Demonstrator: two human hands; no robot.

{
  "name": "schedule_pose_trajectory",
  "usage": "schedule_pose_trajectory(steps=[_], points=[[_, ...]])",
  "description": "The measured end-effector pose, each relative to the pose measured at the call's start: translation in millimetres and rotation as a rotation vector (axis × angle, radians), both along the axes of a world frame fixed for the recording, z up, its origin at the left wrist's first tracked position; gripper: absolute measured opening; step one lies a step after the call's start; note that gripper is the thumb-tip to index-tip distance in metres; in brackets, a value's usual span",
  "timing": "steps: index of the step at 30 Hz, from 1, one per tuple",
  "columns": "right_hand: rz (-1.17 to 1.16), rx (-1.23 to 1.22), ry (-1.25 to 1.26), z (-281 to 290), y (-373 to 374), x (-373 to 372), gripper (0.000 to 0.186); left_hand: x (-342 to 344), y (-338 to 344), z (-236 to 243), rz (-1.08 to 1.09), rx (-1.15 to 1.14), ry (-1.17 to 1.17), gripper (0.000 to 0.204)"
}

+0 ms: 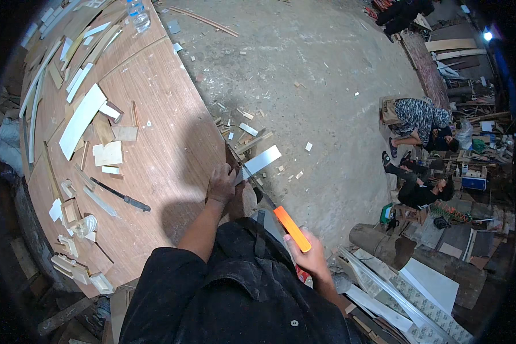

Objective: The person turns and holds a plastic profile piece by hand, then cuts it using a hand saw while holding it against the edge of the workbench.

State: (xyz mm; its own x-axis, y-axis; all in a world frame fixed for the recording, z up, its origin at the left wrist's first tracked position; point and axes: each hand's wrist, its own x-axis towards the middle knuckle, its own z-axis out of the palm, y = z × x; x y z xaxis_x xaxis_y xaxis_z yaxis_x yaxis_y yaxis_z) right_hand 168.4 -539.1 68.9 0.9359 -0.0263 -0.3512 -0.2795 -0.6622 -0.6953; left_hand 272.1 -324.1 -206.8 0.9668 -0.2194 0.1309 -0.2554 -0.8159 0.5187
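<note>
At the edge of the wooden table [160,114], my left hand [222,184] is closed with its fingers bent over the near end of a white-faced strip [262,160]. The strip juts past the edge, above the floor. My right hand [311,256], low and to the right, grips a handsaw by its orange handle [292,228]. From there the thin saw blade [261,188] slants up and left, crossing the strip close to my left fingers. Whether its teeth are in the strip cannot be made out.
Offcuts, a dark-handled knife [126,198], a clear jar [86,225] and plastic bottles [137,16] lie or stand on the table. Wood scraps [255,140] litter the concrete floor. Boards and metal profiles [395,298] lie at lower right. People [421,189] sit farther right.
</note>
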Motion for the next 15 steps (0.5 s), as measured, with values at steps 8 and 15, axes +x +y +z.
schedule_pose_trajectory(steps=[8,15], points=[[-0.007,-0.011,-0.022,-0.6,-1.0,1.9,0.023,-0.1,-3.6,6.5,0.024,-0.024,-0.023,0.038],[-0.006,0.001,-0.018,-0.9,-2.3,2.1,0.023,-0.1,-0.5,-2.1,0.007,0.006,-0.02,0.038]])
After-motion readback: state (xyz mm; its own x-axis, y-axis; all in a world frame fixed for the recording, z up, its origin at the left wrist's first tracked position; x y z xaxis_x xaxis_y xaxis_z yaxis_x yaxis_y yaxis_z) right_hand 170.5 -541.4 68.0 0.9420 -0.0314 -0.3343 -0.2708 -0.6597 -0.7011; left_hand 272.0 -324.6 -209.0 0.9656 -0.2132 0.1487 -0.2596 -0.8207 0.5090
